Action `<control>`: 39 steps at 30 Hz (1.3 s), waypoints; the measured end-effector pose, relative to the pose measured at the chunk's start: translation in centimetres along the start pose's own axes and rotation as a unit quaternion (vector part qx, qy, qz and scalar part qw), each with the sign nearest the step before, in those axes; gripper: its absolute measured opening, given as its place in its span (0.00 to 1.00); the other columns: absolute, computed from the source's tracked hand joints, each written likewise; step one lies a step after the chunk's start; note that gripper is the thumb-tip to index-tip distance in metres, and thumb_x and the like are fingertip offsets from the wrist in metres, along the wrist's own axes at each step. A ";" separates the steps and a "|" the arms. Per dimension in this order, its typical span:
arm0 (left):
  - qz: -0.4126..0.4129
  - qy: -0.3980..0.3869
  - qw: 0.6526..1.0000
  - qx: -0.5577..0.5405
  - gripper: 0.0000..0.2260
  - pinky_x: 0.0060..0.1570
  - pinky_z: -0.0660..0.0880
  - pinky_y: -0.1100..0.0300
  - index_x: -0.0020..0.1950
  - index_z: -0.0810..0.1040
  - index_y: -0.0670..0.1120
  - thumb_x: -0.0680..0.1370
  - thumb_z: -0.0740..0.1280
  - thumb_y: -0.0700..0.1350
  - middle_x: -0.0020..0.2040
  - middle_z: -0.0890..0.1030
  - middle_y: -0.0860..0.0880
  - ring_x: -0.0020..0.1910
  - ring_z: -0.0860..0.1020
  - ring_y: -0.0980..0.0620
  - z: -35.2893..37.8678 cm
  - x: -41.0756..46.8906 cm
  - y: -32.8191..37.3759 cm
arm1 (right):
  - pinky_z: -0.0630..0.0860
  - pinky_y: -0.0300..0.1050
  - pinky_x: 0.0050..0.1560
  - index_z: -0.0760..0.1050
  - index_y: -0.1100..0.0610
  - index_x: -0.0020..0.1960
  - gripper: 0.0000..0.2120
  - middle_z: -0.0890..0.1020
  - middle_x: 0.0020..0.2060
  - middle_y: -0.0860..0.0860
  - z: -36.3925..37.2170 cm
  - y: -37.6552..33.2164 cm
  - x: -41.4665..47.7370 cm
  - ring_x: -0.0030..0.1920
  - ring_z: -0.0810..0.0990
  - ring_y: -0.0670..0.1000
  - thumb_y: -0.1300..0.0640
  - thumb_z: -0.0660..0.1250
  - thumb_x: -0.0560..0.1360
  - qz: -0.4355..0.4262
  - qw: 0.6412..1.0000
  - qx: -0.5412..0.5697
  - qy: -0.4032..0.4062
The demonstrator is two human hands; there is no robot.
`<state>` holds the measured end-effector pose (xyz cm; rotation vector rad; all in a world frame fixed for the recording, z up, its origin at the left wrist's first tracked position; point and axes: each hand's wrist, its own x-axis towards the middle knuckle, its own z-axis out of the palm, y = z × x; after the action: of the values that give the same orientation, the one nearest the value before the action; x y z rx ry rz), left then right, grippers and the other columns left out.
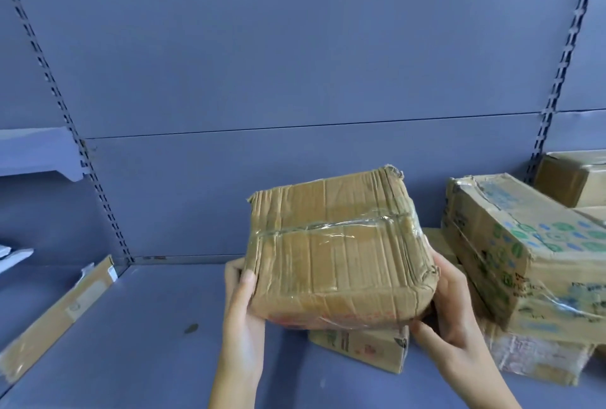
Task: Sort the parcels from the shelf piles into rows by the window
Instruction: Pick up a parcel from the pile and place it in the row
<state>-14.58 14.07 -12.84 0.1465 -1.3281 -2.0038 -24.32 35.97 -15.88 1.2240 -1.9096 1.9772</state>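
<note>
We hold a taped parcel [341, 251] over the shelf [147, 326], left grip [242, 303] and right grip [455, 313] each grasping a side; more boxes [524, 261] crowd the shelf's right edge.

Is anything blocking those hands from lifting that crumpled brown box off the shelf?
Nothing visible does. The left hand and right hand already grip the crumpled parcel by its sides, a smaller box beneath it. The window rows are out of view.
</note>
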 end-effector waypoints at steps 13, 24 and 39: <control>0.143 -0.004 0.975 0.169 0.22 0.42 0.74 0.59 0.45 0.68 0.58 0.62 0.65 0.34 0.49 0.75 0.54 0.44 0.74 0.56 -0.9 -0.7 -0.7 | 0.79 0.35 0.47 0.83 0.47 0.53 0.12 0.85 0.50 0.42 0.2 -2.6 3.5 0.55 0.82 0.44 0.45 0.68 0.72 0.074 0.977 0.199 -0.019; 0.069 -0.024 0.989 0.125 0.23 0.54 0.77 0.55 0.47 0.73 0.58 0.65 0.63 0.30 0.50 0.79 0.52 0.49 0.78 0.54 0.0 -0.9 -0.4 | 0.77 0.44 0.44 0.72 0.48 0.46 0.24 0.79 0.43 0.49 0.1 0.8 4.4 0.44 0.80 0.50 0.34 0.75 0.60 0.211 0.927 0.259 0.168; 0.003 -0.008 0.995 -0.098 0.18 0.61 0.68 0.47 0.63 0.75 0.51 0.75 0.60 0.50 0.63 0.78 0.52 0.61 0.75 0.49 -0.2 -1.2 -0.9 | 0.61 0.37 0.69 0.60 0.30 0.61 0.29 0.61 0.69 0.53 2.0 -1.0 1.9 0.72 0.59 0.41 0.37 0.62 0.61 0.103 0.972 0.024 0.210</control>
<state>-14.05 14.89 -14.01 0.0361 -1.1322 -2.1200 -24.13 33.55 -14.21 0.5662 -1.8336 2.1756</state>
